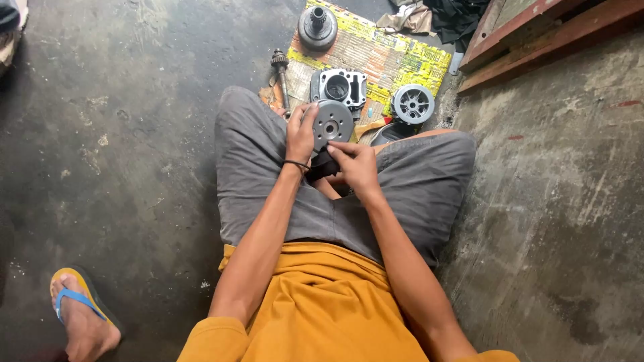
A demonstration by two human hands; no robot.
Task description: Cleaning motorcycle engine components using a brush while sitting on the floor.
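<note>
Holding a round grey metal disc (332, 123) over our lap, our left hand (300, 136) clasped its rim, flat face toward us. Our right hand (355, 166) pinched a dark cloth (322, 165) below. Beyond lay a cylinder block (341, 87).

A person seated on a stained concrete floor (134, 134) grips a round grey metal disc (333, 123) at centre frame, the left hand (301, 134) clasping its rim while the right hand (354, 164) presses a dark cloth (322, 164) against its lower edge. Above it, on flattened yellow cardboard (389, 57), lie a cylinder block (340, 87), a finned hub (413, 103) and a round clutch part (317, 28); a geared shaft (280, 70) lies just left.
</note>
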